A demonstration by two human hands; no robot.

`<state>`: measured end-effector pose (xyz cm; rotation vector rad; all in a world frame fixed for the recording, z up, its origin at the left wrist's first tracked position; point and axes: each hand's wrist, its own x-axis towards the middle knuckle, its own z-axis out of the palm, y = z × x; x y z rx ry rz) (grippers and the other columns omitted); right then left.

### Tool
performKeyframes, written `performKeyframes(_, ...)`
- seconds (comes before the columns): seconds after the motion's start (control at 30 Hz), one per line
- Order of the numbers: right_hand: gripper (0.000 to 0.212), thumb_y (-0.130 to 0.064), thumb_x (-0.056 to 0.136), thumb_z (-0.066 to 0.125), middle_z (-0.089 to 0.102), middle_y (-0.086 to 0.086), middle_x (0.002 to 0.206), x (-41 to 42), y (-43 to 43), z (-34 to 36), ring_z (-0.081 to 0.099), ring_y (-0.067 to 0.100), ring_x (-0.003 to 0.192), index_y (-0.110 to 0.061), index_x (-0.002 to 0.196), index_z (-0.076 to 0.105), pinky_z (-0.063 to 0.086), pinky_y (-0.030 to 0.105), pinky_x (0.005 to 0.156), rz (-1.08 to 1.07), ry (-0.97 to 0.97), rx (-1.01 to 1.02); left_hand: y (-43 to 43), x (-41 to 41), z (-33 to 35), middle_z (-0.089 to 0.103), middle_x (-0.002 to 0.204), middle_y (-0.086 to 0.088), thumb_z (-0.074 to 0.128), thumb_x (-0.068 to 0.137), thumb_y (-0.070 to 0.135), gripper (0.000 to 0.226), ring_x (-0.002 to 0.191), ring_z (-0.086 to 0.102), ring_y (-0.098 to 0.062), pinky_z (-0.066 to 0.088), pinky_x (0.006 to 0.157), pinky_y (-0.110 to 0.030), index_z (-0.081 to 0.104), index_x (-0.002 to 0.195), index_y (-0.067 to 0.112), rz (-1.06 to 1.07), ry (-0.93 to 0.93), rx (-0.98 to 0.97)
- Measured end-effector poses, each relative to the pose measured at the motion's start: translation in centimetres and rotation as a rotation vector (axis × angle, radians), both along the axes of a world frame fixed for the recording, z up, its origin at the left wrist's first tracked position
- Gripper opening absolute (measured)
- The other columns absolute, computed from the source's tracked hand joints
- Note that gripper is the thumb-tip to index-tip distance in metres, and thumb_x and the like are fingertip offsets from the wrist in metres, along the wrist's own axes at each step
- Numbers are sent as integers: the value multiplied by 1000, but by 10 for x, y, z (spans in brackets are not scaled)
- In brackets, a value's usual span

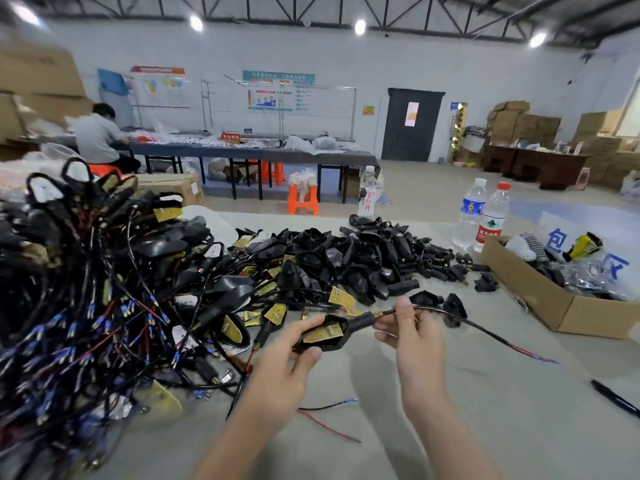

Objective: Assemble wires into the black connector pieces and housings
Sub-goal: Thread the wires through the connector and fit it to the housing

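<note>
My left hand [289, 365] grips a black housing [329, 332] with a gold board inside it, just above the table's middle. My right hand [412, 332] pinches the black wire [485, 329] where it leaves the housing's neck. The wire trails right and ends in red and blue strands. A big tangle of assembled wired housings [86, 299] fills the left side. A heap of empty black housings and connector pieces [363, 261] lies behind my hands.
A cardboard box [571, 306] of parts stands at the right, with two water bottles [483, 216] behind it. Loose red and black wires [329, 417] lie near my left forearm. A black pen [613, 398] lies at the right edge. A person sits at a far table.
</note>
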<state>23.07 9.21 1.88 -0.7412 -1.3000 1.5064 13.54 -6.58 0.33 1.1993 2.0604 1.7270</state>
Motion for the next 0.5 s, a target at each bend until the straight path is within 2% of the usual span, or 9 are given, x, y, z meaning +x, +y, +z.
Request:
performKeyframes(0.03, 34, -33, 102, 52, 72, 2, 65, -6, -7, 3, 71, 14, 63, -4, 88, 60, 54, 19, 55, 16, -6, -1, -9, -3, 1, 71, 109, 24, 59, 99, 10, 53, 86, 67, 1, 47, 78, -10, 59, 115, 61, 10, -10, 5)
performKeyframes(0.13, 35, -33, 104, 50, 73, 2, 66, -22, -30, 7, 73, 18, 64, -4, 86, 59, 54, 20, 52, 65, -18, -11, -35, -15, 2, 71, 90, 28, 58, 99, 8, 52, 53, 54, 9, 40, 54, -4, 60, 118, 57, 60, 0, 16)
performKeyframes(0.17, 35, -33, 104, 49, 73, 4, 67, -27, -37, 7, 74, 20, 66, -4, 86, 59, 54, 22, 51, 75, -23, -13, -44, -18, 3, 70, 88, 30, 58, 99, 6, 53, 50, 52, 9, 38, 52, -4, 61, 118, 56, 73, 6, 19)
performKeyframes(0.23, 37, -34, 104, 48, 74, 8, 69, -37, -50, 6, 75, 24, 68, -4, 86, 60, 54, 24, 51, 95, -36, -9, -58, -24, 4, 68, 106, 31, 57, 98, 3, 57, 68, 59, 6, 44, 63, -7, 61, 117, 57, 84, 34, 19)
performKeyframes(0.3, 40, -35, 104, 47, 74, 12, 75, -46, -61, 4, 75, 25, 68, -1, 91, 61, 54, 26, 50, 121, -59, -17, -71, -30, 2, 62, 124, 28, 57, 98, 1, 59, 93, 66, -6, 52, 81, -19, 61, 115, 57, 97, 54, 16)
performKeyframes(0.37, 40, -36, 104, 46, 74, 17, 82, -52, -71, 2, 75, 25, 68, 1, 96, 60, 54, 25, 49, 143, -71, -43, -82, -34, -1, 65, 121, 25, 58, 97, 1, 60, 94, 69, -11, 53, 82, -20, 61, 115, 58, 112, 76, 18)
performKeyframes(0.43, 39, -36, 104, 46, 74, 17, 84, -57, -78, 1, 75, 24, 68, -1, 100, 60, 54, 24, 48, 158, -73, -77, -91, -39, -2, 70, 106, 23, 60, 97, 4, 59, 84, 68, -6, 49, 73, -11, 59, 116, 60, 138, 96, 7)
performKeyframes(0.5, 40, -38, 104, 47, 76, 12, 80, -62, -86, 3, 76, 23, 70, 0, 100, 60, 54, 23, 49, 195, -57, -134, -97, -45, 2, 70, 103, 22, 60, 98, 8, 56, 85, 68, -3, 48, 72, -10, 57, 120, 59, 167, 59, 35)
